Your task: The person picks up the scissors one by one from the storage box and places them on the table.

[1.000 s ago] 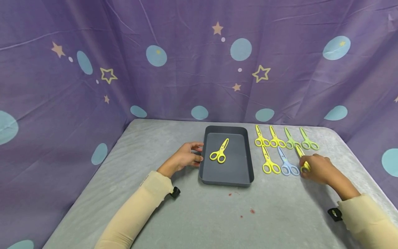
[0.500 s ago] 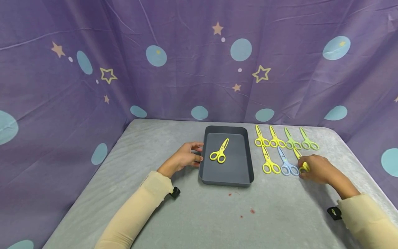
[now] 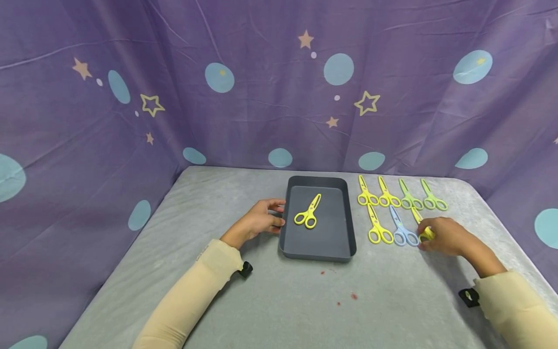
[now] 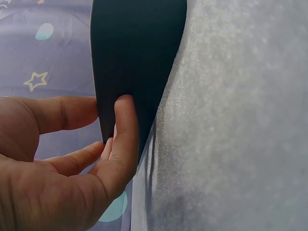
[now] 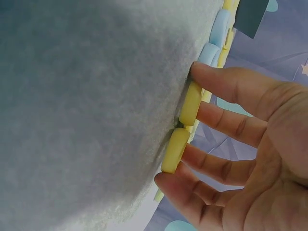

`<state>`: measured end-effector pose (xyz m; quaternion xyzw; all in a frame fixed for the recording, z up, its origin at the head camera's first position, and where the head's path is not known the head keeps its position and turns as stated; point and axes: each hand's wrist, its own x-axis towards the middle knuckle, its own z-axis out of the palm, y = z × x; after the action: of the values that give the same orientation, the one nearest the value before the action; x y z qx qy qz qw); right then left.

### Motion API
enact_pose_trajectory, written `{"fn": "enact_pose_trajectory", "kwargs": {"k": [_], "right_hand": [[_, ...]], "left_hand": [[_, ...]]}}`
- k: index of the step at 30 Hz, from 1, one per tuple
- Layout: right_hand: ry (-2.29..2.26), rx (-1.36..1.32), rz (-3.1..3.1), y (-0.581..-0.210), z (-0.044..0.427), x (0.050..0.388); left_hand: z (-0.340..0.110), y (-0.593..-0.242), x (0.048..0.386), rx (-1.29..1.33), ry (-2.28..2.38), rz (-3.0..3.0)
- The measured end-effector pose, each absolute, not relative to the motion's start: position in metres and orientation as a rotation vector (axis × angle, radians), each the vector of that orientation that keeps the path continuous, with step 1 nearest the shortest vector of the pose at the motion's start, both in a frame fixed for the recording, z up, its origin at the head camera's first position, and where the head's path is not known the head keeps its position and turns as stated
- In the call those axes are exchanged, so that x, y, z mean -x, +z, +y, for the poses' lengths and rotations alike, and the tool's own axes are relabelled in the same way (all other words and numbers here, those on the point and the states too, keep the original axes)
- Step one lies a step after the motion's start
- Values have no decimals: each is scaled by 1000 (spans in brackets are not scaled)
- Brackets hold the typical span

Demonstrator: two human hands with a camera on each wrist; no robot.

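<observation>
My left hand point(image 3: 258, 219) is at the left side of a dark grey rectangular tray point(image 3: 322, 249), its fingertips touching the outer wall. In the left wrist view, one finger lies along that tray wall point(image 4: 139, 43) with the others near its edge. Inside the tray lies one pair of yellow scissors point(image 3: 311, 209). On the right, my right hand point(image 3: 446, 237) holds the handles of another pair of yellow scissors point(image 3: 427, 234) lying on the table. The right wrist view shows thumb and fingers around both yellow handle loops point(image 5: 191, 103). The hand partly hides these scissors.
Blue scissors point(image 3: 404, 235) and yellow scissors point(image 3: 379, 231) lie left of the right hand. Behind them is a row of yellow scissors point(image 3: 367, 196) and green scissors point(image 3: 433, 199). Grey cloth covers the table point(image 3: 279, 310), with small red marks. A purple curtain point(image 3: 261, 126) stands behind.
Between one second and half a second ago, the yellow scissors under my right hand slid slightly toward me, away from the green ones. Since then they look still. The left hand and tray have not moved.
</observation>
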<state>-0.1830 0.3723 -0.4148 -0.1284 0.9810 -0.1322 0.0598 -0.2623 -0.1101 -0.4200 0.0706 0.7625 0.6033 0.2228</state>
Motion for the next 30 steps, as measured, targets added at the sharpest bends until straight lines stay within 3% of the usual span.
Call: {"fn": "enact_pose_trajectory", "kwargs": {"k": [14, 30], "right_hand": [[-371, 493, 2933, -407, 372, 187], [-337, 446, 3056, -393, 334, 199]], "left_hand": [[-110, -421, 263, -191, 1663, 2111], [-110, -422, 263, -197, 1656, 2115]]}}
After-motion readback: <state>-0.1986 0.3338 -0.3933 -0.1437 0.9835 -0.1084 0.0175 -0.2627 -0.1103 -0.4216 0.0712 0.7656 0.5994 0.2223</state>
